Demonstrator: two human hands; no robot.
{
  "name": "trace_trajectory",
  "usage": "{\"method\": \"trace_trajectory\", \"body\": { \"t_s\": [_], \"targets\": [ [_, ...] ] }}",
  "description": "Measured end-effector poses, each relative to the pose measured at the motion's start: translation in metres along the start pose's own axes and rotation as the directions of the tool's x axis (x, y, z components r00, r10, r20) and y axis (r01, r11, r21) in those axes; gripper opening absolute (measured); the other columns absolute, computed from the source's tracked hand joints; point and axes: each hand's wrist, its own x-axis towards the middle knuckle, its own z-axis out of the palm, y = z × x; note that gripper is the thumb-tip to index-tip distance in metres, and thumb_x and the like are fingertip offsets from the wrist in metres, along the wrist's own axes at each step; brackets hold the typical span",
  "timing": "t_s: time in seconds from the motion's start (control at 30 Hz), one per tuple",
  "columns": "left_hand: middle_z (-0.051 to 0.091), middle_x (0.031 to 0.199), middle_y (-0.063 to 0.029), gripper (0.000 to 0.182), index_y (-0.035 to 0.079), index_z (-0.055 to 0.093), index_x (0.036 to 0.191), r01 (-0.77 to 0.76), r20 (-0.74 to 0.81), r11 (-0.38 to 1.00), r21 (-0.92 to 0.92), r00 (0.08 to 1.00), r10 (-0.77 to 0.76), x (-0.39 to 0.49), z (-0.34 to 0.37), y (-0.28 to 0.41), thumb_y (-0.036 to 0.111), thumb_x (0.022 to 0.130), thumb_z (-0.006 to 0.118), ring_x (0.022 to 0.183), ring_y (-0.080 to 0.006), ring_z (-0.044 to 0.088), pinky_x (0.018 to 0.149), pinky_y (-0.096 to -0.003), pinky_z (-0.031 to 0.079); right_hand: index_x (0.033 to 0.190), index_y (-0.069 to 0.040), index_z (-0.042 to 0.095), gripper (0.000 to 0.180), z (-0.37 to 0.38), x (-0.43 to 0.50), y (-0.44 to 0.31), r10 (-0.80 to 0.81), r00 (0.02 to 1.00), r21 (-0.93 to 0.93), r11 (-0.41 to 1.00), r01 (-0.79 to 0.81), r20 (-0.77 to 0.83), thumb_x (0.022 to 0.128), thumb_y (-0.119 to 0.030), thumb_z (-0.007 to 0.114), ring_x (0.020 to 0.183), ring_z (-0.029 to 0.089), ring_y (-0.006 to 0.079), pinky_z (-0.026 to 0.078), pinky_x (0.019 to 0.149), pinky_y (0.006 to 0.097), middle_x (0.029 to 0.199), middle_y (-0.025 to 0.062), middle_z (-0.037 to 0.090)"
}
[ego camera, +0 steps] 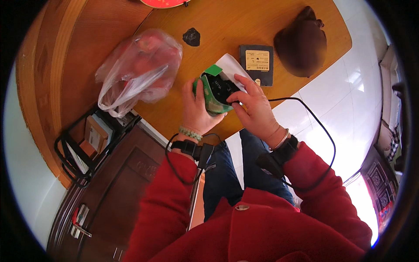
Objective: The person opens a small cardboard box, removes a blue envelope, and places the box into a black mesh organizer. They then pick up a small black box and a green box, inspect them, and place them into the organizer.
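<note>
My left hand (198,113) is wrapped around a green carton (211,102), holding it tilted above the wooden table. Its top is open, and dark packets (221,86) with light lettering show inside. A white lid flap (230,65) stands folded back on the far side. My right hand (258,109) is at the carton's near right edge, thumb and index finger pinching by the mouth. Another finger rests on the white flap. Whether those fingertips also hold a packet is hidden. Just beyond the right hand lies a flat dark box (257,77) with a printed tan label.
On the wooden table (222,29) sit a clear plastic bag (144,65) of red round fruit, a small black crumpled piece (191,36) and a dark brown rounded object (301,46). A black cable (327,131) loops beside my right arm. A black rack (88,163) stands lower left.
</note>
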Motion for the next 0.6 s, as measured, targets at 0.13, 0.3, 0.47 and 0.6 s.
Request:
{"method": "trace_trajectory", "body": {
  "t_s": [0.13, 0.3, 0.47, 0.6],
  "targets": [
    [0.031, 0.136, -0.0313, 0.119, 0.0, 0.018, 0.144, -0.008, -0.031, 0.999, -0.052, 0.999, 0.007, -0.027, -0.013, 0.004, 0.024, 0.052, 0.09, 0.123, -0.0493, 0.037, 0.102, -0.0563, 0.034, 0.105, -0.005, 0.061, 0.028, 0.001, -0.008, -0.014, 0.047, 0.999, -0.003, 0.999, -0.047, -0.003, 0.078, -0.004, 0.064, 0.11, 0.052, 0.0399, 0.045, 0.093, 0.0446, 0.116, 0.0164, 0.056],
    [0.033, 0.134, -0.0302, 0.12, 0.004, 0.018, 0.147, 0.127, 0.005, 0.99, 0.067, 0.992, -0.127, -0.052, -0.024, -0.007, 0.026, 0.053, 0.089, 0.12, -0.0482, 0.038, 0.099, -0.0583, 0.033, 0.115, -0.004, 0.056, 0.04, 0.014, -0.018, 0.013, 0.119, 0.988, 0.039, 0.992, -0.116, -0.094, 0.077, -0.007, 0.067, 0.11, 0.051, 0.0398, 0.045, 0.091, 0.0449, 0.115, 0.0165, 0.055],
    [0.031, 0.138, -0.0298, 0.122, 0.011, 0.015, 0.15, 0.254, 0.065, 0.894, 0.368, 0.953, -0.297, -0.064, -0.028, -0.033, 0.03, 0.055, 0.089, 0.124, -0.0472, 0.035, 0.099, -0.063, 0.032, 0.138, 0.0, 0.036, 0.08, 0.009, 0.0, 0.08, 0.298, 0.879, -0.416, 0.793, -0.445, -0.372, 0.074, -0.025, 0.078, 0.119, 0.047, 0.0412, 0.043, 0.097, 0.0469, 0.136, 0.0222, 0.042],
    [0.027, 0.144, -0.0293, 0.119, 0.012, 0.014, 0.151, 0.337, 0.095, 0.787, 0.517, 0.891, -0.444, -0.064, -0.02, -0.038, 0.034, 0.06, 0.088, 0.131, -0.0484, 0.031, 0.1, -0.0657, 0.031, 0.149, 0.001, 0.017, 0.113, 0.018, 0.018, 0.095, 0.477, 0.832, -0.479, 0.681, -0.554, -0.284, 0.07, -0.05, 0.079, 0.128, 0.04, 0.0422, 0.04, 0.101, 0.0491, 0.15, 0.0283, 0.024]
  ]
}}
